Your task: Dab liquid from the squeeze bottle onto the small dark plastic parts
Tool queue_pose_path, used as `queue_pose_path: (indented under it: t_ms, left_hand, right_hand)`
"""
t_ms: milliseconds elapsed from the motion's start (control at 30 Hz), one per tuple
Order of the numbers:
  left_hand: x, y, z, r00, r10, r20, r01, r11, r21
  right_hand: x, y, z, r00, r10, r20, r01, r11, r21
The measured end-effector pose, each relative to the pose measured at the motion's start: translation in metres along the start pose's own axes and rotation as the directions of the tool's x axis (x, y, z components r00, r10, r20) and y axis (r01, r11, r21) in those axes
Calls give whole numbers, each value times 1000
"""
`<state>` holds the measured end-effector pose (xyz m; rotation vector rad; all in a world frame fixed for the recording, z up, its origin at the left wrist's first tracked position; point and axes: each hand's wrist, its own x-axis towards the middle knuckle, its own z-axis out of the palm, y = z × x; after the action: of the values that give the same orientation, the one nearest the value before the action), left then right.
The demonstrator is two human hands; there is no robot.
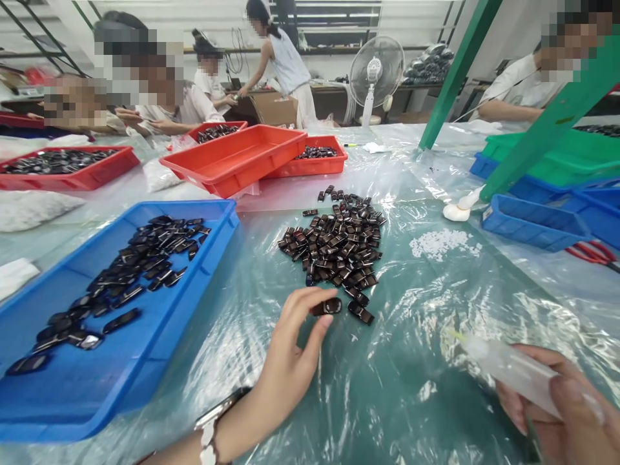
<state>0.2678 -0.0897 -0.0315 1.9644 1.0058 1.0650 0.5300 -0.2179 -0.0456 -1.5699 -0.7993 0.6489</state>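
My left hand (295, 342) has its thumb and forefinger around one small dark piece (331, 306) at the near edge of a pile of similar black pieces (339, 239). Wrapped round a translucent white bottle (513, 371) with a thin yellowish tip, my right hand (557, 400) is at the lower right, and the tip points left. Small white bits (444, 244) lie spread to the right of the pile. On the left stands a blue tray (194, 307) holding many longer black pieces (130, 265).
Red trays (232, 158) stand behind the blue one, some with dark parts. A green post (542, 123) slants over the right side, beside blue and green bins (537, 219) and red-handled pliers (591, 252). Several people sit or stand beyond, near a fan (375, 71).
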Motion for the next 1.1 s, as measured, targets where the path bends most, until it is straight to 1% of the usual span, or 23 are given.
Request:
queue_pose_path:
  t_ms: [33, 100, 167, 200, 267, 333, 367, 433, 500, 533, 600, 633, 667, 700, 733, 767, 800, 833, 867, 967, 1033, 1100]
  left_hand:
    - [1, -1, 0, 999, -24, -26, 25, 1000, 11]
    - [3, -3, 0, 997, -65, -35, 65, 998, 21]
    - [3, -4, 1, 996, -84, -4, 84, 996, 11]
    - [3, -4, 2, 996, -85, 14, 85, 996, -1]
    - [2, -4, 3, 996, -75, 44, 76, 997, -25]
    - [2, -4, 4, 996, -58, 67, 60, 997, -37]
    - [1, -4, 4, 996, -51, 79, 54, 998, -37]
    - [1, -4, 4, 993, -47, 108, 51, 998, -33]
    - [1, -3, 4, 991, -50, 128, 54, 998, -32]
    - [1, -3, 4, 990, -51, 131, 55, 998, -33]
    - [0, -3, 4, 991, -49, 124, 53, 998, -32]
    - [-1, -3, 5, 992, -45, 117, 49, 998, -30]
    - [-1, -3, 5, 993, -42, 111, 45, 999, -27]
    - [-2, -2, 5, 993, -42, 110, 45, 999, -24]
    - [-2, -2, 5, 993, -41, 110, 44, 999, -22]
    - [-2, -2, 5, 993, -41, 113, 43, 999, -22]
    - [-2, -2, 5, 992, -38, 118, 41, 999, -22]
    - [-2, -2, 4, 992, -34, 124, 37, 999, -21]
    - [-1, -2, 4, 991, -28, 131, 30, 999, -19]
    - [-1, -3, 5, 987, 0, 158, 4, 1000, -23]
    - [-1, -4, 6, 984, 16, 177, -10, 999, -34]
    - [-1, -4, 7, 981, 29, 191, -21, 999, -46]
  right_hand:
    - [5, -3, -3, 1000, 23, -5, -23, 999, 47]
    - [14, -12, -2, 995, 96, -18, -94, 990, 102]
    - [21, -20, 3, 989, 147, -13, -146, 987, 65]
    - [26, -22, 7, 990, 143, 4, -143, 989, 30]
    - [35, -21, 16, 995, 45, 86, -40, 998, -54]
    - [46, -15, 25, 983, -67, 173, 89, 988, -124]
    - [51, -11, 29, 974, -97, 203, 130, 980, -152]
    - [56, -4, 36, 963, -110, 246, 161, 967, -197]
    - [53, 1, 38, 967, -113, 227, 168, 956, -242]
    - [48, 3, 38, 975, -120, 188, 169, 948, -270]
    - [34, 4, 35, 988, -148, 55, 157, 929, -334]
    - [24, 3, 35, 986, -166, 7, 156, 914, -374]
    - [15, 2, 36, 982, -188, 8, 174, 895, -412]
    - [6, 0, 39, 974, -214, 67, 221, 866, -447]
    - [-1, -2, 43, 955, -236, 178, 292, 839, -460]
    - [-7, -4, 50, 918, -255, 304, 374, 811, -450]
    - [-11, -6, 59, 879, -263, 398, 433, 792, -431]
    - [-12, -9, 68, 843, -266, 466, 474, 779, -412]
    - [-11, -10, 77, 819, -267, 508, 500, 767, -402]
    - [-1, -15, 99, 766, -248, 593, 550, 729, -407]
    - [7, -19, 106, 726, -235, 646, 587, 702, -404]
    - [13, -22, 107, 691, -228, 686, 617, 680, -396]
